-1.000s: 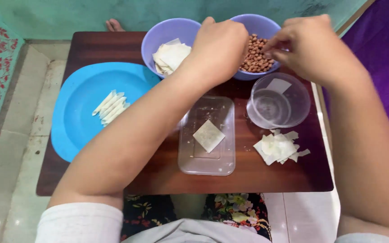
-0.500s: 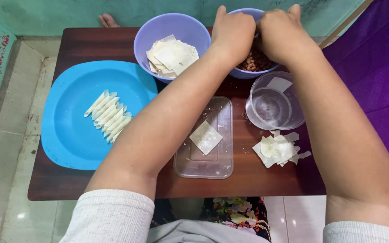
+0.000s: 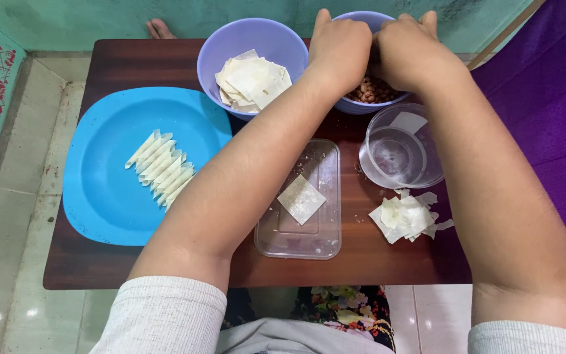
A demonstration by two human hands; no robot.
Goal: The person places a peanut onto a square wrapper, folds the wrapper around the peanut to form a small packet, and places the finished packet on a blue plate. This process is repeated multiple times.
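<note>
a clear tray [image 3: 299, 236] near the table's [image 3: 99, 269] front edge holds one square wrapper [image 3: 301, 198]; beyond it, the left hand [image 3: 339, 49] and right hand [image 3: 411, 56] meet, fingers curled, over the purple bowl of peanuts [image 3: 369, 93]; whether they hold anything cannot be told.

A single head-worn camera looks steeply down from close above the dark wooden table [image 3: 132, 65], facing forward along both forearms toward the far wall.
</note>
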